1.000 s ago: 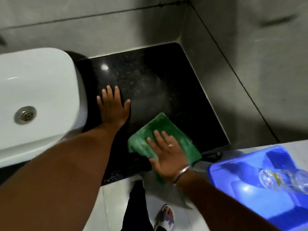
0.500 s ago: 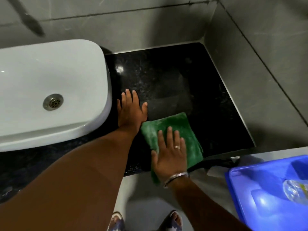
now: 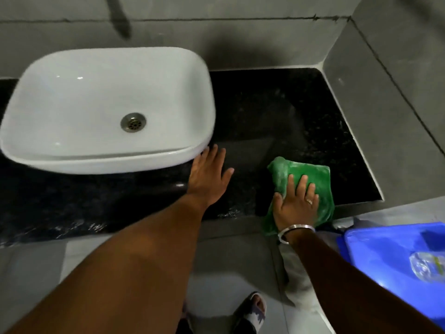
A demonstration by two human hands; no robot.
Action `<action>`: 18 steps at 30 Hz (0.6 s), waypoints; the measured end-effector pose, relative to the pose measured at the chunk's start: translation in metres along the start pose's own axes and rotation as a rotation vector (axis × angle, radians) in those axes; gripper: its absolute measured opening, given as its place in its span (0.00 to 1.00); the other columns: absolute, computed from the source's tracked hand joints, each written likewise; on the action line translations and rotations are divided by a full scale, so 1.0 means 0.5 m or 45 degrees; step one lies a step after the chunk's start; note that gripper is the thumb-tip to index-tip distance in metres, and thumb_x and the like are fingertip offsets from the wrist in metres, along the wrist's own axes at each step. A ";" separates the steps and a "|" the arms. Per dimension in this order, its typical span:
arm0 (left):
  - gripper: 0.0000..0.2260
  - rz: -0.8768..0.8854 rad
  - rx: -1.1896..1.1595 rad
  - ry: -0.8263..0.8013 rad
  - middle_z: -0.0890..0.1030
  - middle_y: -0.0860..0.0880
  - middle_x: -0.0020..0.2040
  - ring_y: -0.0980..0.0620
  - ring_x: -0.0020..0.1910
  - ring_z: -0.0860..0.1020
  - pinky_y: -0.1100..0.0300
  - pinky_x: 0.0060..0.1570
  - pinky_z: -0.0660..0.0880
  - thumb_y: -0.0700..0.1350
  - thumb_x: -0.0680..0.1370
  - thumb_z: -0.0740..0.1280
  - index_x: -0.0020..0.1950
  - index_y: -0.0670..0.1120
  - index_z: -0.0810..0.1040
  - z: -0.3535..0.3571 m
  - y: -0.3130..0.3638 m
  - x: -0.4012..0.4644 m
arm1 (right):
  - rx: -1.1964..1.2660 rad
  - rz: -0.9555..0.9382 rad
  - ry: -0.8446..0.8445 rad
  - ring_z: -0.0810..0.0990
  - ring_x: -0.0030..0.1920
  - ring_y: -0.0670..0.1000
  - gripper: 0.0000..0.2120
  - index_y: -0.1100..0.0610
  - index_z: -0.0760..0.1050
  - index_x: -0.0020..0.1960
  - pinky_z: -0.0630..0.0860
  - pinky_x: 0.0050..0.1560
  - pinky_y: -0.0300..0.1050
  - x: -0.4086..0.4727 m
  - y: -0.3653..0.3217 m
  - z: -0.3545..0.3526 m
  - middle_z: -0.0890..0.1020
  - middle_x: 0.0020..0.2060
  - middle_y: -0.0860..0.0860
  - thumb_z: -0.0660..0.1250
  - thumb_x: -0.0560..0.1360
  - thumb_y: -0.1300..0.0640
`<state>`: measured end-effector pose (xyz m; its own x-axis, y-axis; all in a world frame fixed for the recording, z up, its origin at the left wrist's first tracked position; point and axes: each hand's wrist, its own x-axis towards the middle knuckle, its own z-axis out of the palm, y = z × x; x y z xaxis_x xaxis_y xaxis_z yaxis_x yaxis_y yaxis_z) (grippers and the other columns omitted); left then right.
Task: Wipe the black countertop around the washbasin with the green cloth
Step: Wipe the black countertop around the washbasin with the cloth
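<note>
wiping | my right hand (image 3: 297,203) flat, fingers spread, pressing cloth (image 3: 310,174) at counter (image 3: 277,112) near-right edge, slid right since last frame | left hand (image 3: 209,175) open, empty, beside basin (image 3: 108,107) | basin-side counter left

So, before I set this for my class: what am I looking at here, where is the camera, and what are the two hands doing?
There is no machine here: a person wears a camera on the head, so the one picture looks forward and down at their own arms. The right hand lies flat on a green cloth, pressing it on the black countertop near the front edge, where part of the cloth hangs over. The left hand rests open and flat on the countertop beside the white washbasin, holding nothing. At the lower right is a blue plastic tub with something clear in it, too blurred to name. One sandalled foot shows on the floor below.
</note>
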<state>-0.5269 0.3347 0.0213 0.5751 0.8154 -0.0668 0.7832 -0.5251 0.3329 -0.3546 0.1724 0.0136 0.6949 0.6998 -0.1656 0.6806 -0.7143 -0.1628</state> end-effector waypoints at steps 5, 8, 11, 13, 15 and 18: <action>0.25 -0.205 0.030 0.091 0.74 0.43 0.72 0.42 0.75 0.67 0.44 0.75 0.58 0.57 0.80 0.55 0.71 0.45 0.74 -0.085 -0.216 -0.220 | 0.071 -0.160 -0.083 0.54 0.76 0.65 0.35 0.54 0.58 0.76 0.51 0.73 0.63 -0.103 -0.198 0.033 0.56 0.77 0.62 0.54 0.72 0.43; 0.25 -0.482 0.150 0.244 0.75 0.39 0.71 0.38 0.74 0.69 0.40 0.74 0.60 0.55 0.80 0.56 0.70 0.41 0.74 -0.135 -0.375 -0.285 | 0.064 -0.245 -0.102 0.55 0.75 0.66 0.35 0.55 0.59 0.76 0.52 0.73 0.63 -0.153 -0.311 0.061 0.57 0.76 0.62 0.54 0.71 0.43; 0.27 -0.720 0.219 0.240 0.68 0.37 0.75 0.35 0.76 0.62 0.38 0.75 0.56 0.55 0.80 0.58 0.74 0.40 0.68 -0.193 -0.543 -0.263 | 0.070 -0.331 -0.086 0.56 0.75 0.66 0.35 0.55 0.60 0.75 0.53 0.73 0.64 -0.200 -0.416 0.104 0.58 0.76 0.63 0.54 0.71 0.43; 0.30 -0.766 0.234 0.169 0.62 0.38 0.78 0.35 0.78 0.57 0.38 0.77 0.52 0.58 0.80 0.58 0.77 0.42 0.63 -0.217 -0.636 -0.235 | 0.055 -0.376 -0.066 0.56 0.75 0.66 0.35 0.55 0.60 0.75 0.52 0.73 0.63 -0.226 -0.461 0.125 0.59 0.76 0.63 0.52 0.72 0.42; 0.33 -0.774 0.249 0.090 0.56 0.40 0.81 0.38 0.80 0.52 0.41 0.78 0.48 0.62 0.80 0.54 0.80 0.45 0.58 -0.221 -0.703 -0.227 | 0.007 -0.429 -0.057 0.56 0.76 0.65 0.34 0.53 0.58 0.76 0.52 0.74 0.62 -0.232 -0.469 0.138 0.58 0.76 0.62 0.50 0.72 0.40; 0.34 -0.765 0.216 0.089 0.51 0.42 0.82 0.40 0.81 0.50 0.42 0.79 0.46 0.66 0.79 0.50 0.81 0.51 0.53 -0.210 -0.741 -0.234 | -0.085 -0.560 0.001 0.58 0.75 0.63 0.33 0.51 0.59 0.76 0.55 0.73 0.61 -0.219 -0.441 0.131 0.59 0.76 0.59 0.49 0.74 0.39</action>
<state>-0.9092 0.4597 0.0046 0.0109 0.9911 -0.1326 0.9948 0.0027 0.1020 -0.5959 0.2532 0.0039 0.3360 0.9371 -0.0942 0.9250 -0.3472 -0.1542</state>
